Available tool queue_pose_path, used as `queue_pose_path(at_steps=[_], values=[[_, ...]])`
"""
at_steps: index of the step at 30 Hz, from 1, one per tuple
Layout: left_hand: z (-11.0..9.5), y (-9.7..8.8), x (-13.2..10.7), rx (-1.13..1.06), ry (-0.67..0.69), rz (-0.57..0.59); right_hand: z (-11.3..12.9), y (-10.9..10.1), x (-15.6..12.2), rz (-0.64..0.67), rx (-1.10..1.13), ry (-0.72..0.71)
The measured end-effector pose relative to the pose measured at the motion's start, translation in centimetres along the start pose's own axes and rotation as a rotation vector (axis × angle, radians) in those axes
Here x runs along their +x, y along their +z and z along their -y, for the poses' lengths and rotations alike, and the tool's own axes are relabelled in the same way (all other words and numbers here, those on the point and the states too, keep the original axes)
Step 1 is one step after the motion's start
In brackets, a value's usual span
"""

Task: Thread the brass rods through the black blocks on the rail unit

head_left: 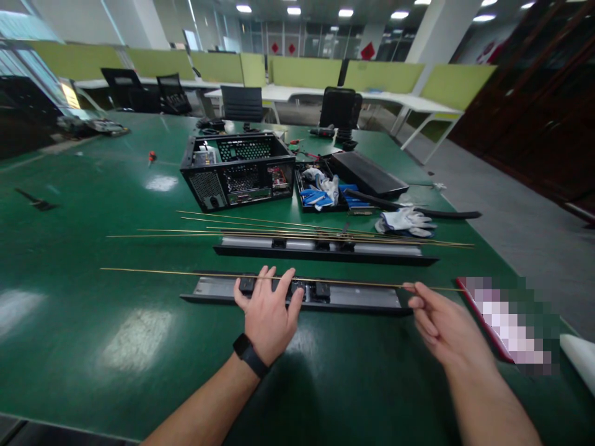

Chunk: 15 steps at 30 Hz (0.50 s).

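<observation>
My right hand (439, 319) pinches a thin brass-coloured rod (153, 272) near its right end, thumb and index finger closed on it. The rod runs lengthwise above the nearer long metal channel (362, 296), which has a black edge and black blocks like socket modules (321, 290) inside. My left hand (269, 303), wearing a black wristband, lies spread over the middle of that channel, hiding some of the blocks. Its fingertips reach to the rod; whether they press on it I cannot tell. Behind lies a second channel (390, 250) with several similar rods (149, 231) across it.
An open black computer case (251, 179) stands behind, beside a tray with blue-and-white gloves (320, 189). More gloves (404, 221), a black panel (367, 172) and a curved black strip (446, 214) lie to the right. A red-edged blurred object (486, 322) is near my right hand.
</observation>
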State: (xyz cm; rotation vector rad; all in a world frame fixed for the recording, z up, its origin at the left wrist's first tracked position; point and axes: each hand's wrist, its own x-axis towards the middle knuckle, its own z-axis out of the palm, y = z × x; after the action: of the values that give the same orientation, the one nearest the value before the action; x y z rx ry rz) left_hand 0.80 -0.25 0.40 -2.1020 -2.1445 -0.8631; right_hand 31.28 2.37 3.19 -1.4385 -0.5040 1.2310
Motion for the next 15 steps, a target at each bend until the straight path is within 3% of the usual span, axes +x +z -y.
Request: queue_pose_path(at_steps=[6,15], values=[[0.0,0.1,0.0,0.003,-0.001,-0.002,-1.5,4.2,-2.3,0.054,0.002,0.026],[-0.1,-0.1,0.0,0.003,0.004,0.001,-2.4,7.6,-4.3,0.103,0.044,0.099]])
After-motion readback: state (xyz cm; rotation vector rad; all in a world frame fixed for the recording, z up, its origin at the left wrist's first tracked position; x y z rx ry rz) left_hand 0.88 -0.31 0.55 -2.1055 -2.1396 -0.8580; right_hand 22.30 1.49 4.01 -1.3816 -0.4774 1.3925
